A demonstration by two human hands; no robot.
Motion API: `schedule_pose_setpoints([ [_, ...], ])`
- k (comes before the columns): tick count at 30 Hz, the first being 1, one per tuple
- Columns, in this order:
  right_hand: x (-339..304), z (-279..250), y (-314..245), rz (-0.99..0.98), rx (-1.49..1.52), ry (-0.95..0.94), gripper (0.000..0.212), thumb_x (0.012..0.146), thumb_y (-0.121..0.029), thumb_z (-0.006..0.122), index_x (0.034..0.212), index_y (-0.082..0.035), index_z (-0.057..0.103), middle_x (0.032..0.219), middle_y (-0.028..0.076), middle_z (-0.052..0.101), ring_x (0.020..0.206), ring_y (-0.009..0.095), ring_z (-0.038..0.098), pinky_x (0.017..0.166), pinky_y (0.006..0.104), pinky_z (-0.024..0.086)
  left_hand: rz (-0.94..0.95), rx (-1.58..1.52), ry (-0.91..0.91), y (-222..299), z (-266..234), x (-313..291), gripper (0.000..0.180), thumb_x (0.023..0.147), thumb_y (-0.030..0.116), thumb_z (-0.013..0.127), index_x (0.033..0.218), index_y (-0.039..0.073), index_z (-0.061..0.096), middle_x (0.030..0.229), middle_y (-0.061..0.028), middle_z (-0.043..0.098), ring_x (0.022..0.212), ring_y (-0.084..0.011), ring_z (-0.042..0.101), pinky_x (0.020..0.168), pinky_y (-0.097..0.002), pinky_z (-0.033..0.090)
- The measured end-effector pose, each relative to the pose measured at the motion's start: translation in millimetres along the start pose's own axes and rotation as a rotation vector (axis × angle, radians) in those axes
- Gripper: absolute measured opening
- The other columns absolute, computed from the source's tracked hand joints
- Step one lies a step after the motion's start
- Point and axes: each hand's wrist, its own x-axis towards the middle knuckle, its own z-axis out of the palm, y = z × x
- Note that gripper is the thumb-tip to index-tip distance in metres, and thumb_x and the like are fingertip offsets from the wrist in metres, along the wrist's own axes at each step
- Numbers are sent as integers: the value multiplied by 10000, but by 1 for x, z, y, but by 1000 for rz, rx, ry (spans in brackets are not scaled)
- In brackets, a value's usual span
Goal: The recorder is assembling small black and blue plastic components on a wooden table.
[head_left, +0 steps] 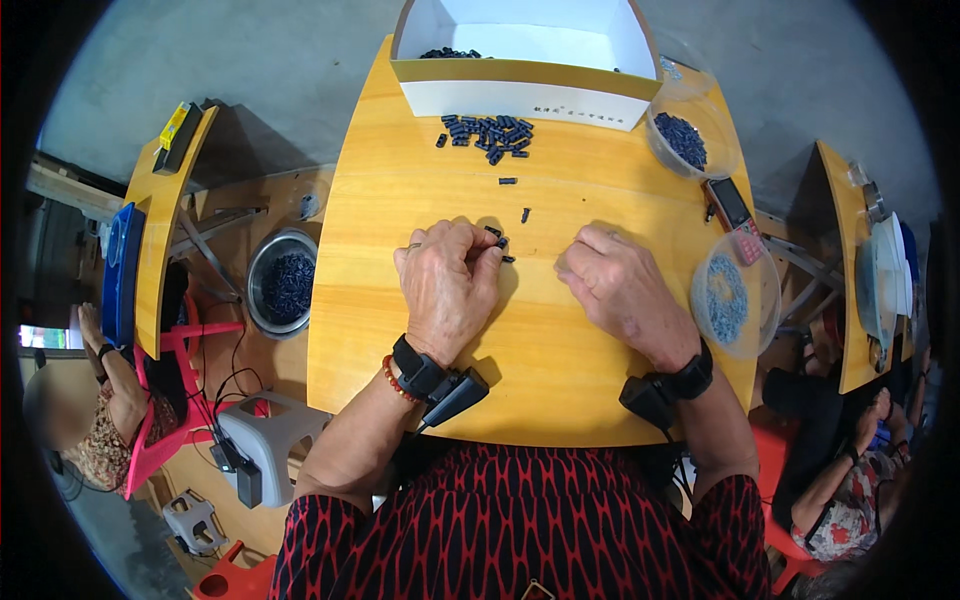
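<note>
My left hand [447,277] rests low over the yellow wooden table, thumb and fingers pinched on a small black plastic piece [502,243]. Another black bit pokes out beside the thumb. To the right, my right hand [617,287] is closed, its fingertips curled under; whatever they may hold is hidden. Ahead of the hands lie a small dark pin-like part [525,215] and a single black piece [508,181]. Beyond them, a loose pile of black pieces [490,136] sits before a white and gold box [520,95].
On the table's right stand a clear tub of pale blue parts [726,300], a tub of dark parts [682,141] and a red phone [733,206]. A steel bowl of dark pieces [284,285] is off the left edge. Other people sit at tables on both sides.
</note>
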Motion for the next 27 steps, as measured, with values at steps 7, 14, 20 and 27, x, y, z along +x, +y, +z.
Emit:
schedule_pose_setpoints([
  [7,0,-2,0,56,107,38,78,815,9,695,870,33,645,842,163,595,798,356,627,685,409,510,-107,-192,58,-6,3,5,173,810,-34,702,965,40,690,809,-89,660,716,-242,636,682,-374,495],
  [14,-1,-6,10,164,211,115,97,842,-26,683,935,-1,676,863,150,623,817,352,633,719,424,516,105,-34,27,-4,-1,13,180,810,-40,696,979,21,707,824,-130,637,711,-285,639,659,-391,506],
  [20,0,-6,8,168,212,77,90,833,-54,704,914,-17,690,844,133,613,816,347,631,710,426,515,137,-13,8,-6,-1,14,152,800,-33,707,937,32,706,810,-122,631,710,-302,640,653,-392,502],
  [27,4,1,2,104,36,14,78,804,-79,723,812,-38,657,802,117,579,788,328,625,695,431,516,-6,-215,62,-14,2,12,79,883,-13,683,953,10,656,850,-82,662,698,-183,626,670,-297,505],
])
